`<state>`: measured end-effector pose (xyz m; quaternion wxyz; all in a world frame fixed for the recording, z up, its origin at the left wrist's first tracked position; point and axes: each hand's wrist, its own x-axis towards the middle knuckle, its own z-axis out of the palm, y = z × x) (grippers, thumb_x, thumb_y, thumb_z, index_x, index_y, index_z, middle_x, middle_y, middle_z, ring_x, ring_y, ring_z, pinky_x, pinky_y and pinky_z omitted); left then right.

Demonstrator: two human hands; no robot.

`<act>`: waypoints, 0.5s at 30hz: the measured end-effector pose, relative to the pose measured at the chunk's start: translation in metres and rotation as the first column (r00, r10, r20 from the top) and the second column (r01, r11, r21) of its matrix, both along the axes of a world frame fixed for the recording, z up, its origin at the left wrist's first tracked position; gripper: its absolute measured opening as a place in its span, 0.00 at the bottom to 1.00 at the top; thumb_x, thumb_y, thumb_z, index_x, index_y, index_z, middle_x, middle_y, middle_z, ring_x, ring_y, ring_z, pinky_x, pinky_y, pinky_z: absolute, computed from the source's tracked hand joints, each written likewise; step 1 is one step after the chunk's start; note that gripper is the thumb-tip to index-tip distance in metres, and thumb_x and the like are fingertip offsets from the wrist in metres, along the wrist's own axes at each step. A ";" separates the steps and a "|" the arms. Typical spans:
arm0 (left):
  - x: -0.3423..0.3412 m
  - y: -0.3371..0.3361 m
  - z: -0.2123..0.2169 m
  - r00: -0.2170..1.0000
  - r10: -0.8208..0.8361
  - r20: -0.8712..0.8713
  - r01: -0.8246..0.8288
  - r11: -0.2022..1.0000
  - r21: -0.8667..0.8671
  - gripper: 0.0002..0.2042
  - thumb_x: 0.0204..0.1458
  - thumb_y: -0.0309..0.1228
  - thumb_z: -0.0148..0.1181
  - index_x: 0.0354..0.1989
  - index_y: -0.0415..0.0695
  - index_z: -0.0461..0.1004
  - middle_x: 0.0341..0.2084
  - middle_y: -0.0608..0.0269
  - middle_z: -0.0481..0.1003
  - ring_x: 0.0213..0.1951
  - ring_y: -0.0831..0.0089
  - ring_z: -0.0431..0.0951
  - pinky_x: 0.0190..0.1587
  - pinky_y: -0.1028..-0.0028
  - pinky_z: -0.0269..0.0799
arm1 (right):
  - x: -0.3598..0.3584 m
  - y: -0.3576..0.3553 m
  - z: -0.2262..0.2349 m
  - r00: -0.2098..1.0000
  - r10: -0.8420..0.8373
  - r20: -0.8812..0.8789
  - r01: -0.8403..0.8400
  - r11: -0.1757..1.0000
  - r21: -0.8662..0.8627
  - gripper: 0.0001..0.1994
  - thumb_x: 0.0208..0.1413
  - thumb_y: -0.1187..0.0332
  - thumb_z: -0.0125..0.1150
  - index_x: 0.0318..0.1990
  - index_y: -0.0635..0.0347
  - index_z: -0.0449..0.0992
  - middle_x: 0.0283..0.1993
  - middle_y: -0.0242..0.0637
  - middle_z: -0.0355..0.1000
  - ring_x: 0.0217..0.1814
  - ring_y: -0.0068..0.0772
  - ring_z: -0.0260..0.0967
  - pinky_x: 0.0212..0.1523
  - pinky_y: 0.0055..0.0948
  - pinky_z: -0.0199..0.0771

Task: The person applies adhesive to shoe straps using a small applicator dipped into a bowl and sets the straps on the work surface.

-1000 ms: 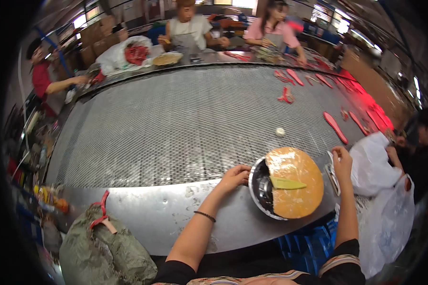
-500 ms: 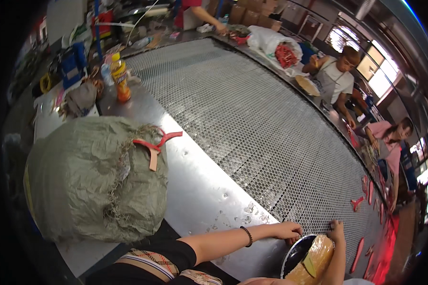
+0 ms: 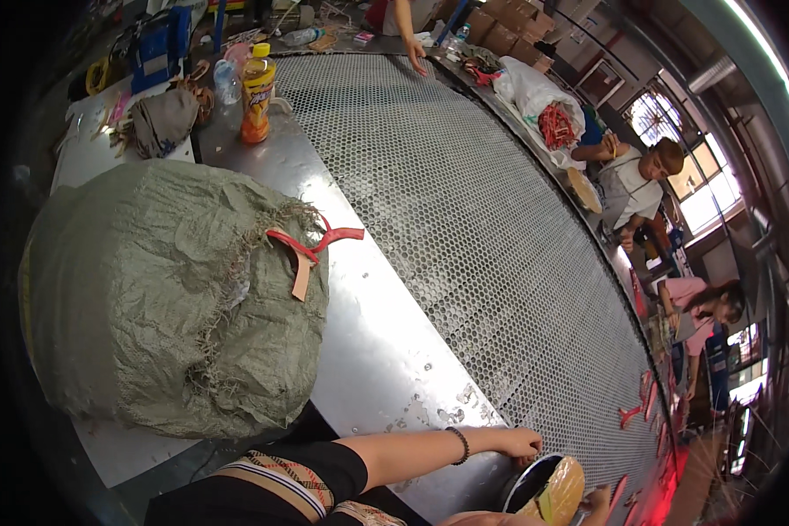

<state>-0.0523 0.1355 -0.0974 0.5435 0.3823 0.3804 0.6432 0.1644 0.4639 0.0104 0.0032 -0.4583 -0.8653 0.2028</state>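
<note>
My left hand (image 3: pixel 522 444) is closed with its fingers curled down, just above a round container (image 3: pixel 519 493) at the lower edge. Whatever it may pinch is hidden. The container has a pale rim and a dark inside, partly covered by a yellowish, glossy sheet (image 3: pixel 568 482). A small yellow-green strip (image 3: pixel 545 507) lies against that sheet. At the container's right side, my right hand (image 3: pixel 596 504) is cut by the picture's edge and blurred, so its grip does not show. Below my left hand is the metal table edge (image 3: pixel 412 412).
A perforated conveyor belt (image 3: pixel 465 237) runs beside the table. A large green woven sack (image 3: pixel 167 298) with red Y-shaped straps (image 3: pixel 316 244) stands at left, near an orange drink bottle (image 3: pixel 257 96). Red pieces (image 3: pixel 629 416) lie on the belt at right. Co-workers (image 3: pixel 631 188) work across it.
The view has shifted, so the scene sits differently. My right hand has dropped lower along the container. My left hand stays near the rim. A co-worker's hand at the far end reaches over the belt.
</note>
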 end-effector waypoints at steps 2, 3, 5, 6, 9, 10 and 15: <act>0.000 0.002 0.000 1.000 0.008 -0.019 -0.008 1.000 0.004 0.09 0.51 0.21 0.44 0.39 0.36 0.66 0.24 0.55 0.73 0.24 0.69 0.76 0.24 0.71 0.74 | -0.020 0.004 0.010 0.999 0.035 0.016 -0.034 0.998 -0.059 0.13 0.44 0.77 0.53 0.40 0.61 0.66 0.26 0.40 0.68 0.26 0.32 0.69 0.22 0.33 0.70; 0.000 0.001 0.002 1.000 0.006 -0.024 -0.006 1.000 0.017 0.08 0.50 0.21 0.44 0.39 0.36 0.66 0.24 0.55 0.73 0.24 0.69 0.76 0.24 0.71 0.74 | -0.031 0.006 0.012 0.999 0.049 0.018 -0.047 0.995 -0.092 0.14 0.44 0.77 0.52 0.42 0.61 0.65 0.27 0.41 0.68 0.26 0.32 0.69 0.23 0.32 0.70; 0.002 -0.002 0.007 0.999 0.019 -0.037 -0.017 0.999 0.046 0.08 0.50 0.21 0.46 0.38 0.36 0.67 0.23 0.55 0.72 0.24 0.69 0.76 0.25 0.71 0.74 | -0.053 0.003 0.008 0.998 0.069 0.012 -0.066 0.984 -0.168 0.17 0.46 0.75 0.52 0.46 0.61 0.63 0.28 0.42 0.69 0.27 0.32 0.68 0.23 0.31 0.70; -0.002 -0.002 0.010 0.999 0.010 -0.053 -0.008 0.999 0.045 0.08 0.50 0.21 0.46 0.38 0.36 0.67 0.23 0.55 0.72 0.24 0.69 0.76 0.25 0.71 0.74 | -0.063 0.002 0.006 0.997 0.073 0.004 -0.071 0.976 -0.206 0.18 0.47 0.75 0.52 0.48 0.61 0.63 0.29 0.42 0.69 0.27 0.32 0.68 0.24 0.30 0.70; -0.006 -0.007 0.003 1.000 0.004 -0.025 -0.003 0.999 0.051 0.06 0.50 0.22 0.48 0.36 0.37 0.67 0.23 0.58 0.73 0.24 0.71 0.75 0.26 0.71 0.74 | -0.177 -0.115 0.037 0.835 0.034 -0.550 -0.303 0.862 -0.407 0.30 0.49 0.72 0.57 0.62 0.60 0.56 0.52 0.59 0.65 0.42 0.32 0.70 0.39 0.29 0.72; -0.006 -0.007 0.005 0.999 -0.011 -0.040 0.013 0.999 0.048 0.06 0.50 0.22 0.48 0.36 0.37 0.67 0.23 0.58 0.73 0.24 0.71 0.75 0.26 0.71 0.74 | -0.209 -0.176 0.070 0.822 0.170 -0.543 -0.377 0.878 -0.296 0.31 0.48 0.74 0.59 0.62 0.58 0.56 0.62 0.58 0.53 0.57 0.42 0.62 0.54 0.38 0.65; -0.007 0.002 -0.018 0.994 0.054 -0.100 -0.038 0.987 0.153 0.09 0.50 0.25 0.51 0.39 0.38 0.68 0.25 0.58 0.74 0.26 0.73 0.76 0.28 0.71 0.74 | -0.208 -0.358 0.131 0.378 0.918 0.116 -0.843 0.290 0.453 0.28 0.40 0.71 0.64 0.54 0.52 0.65 0.63 0.45 0.55 0.66 0.54 0.50 0.65 0.54 0.41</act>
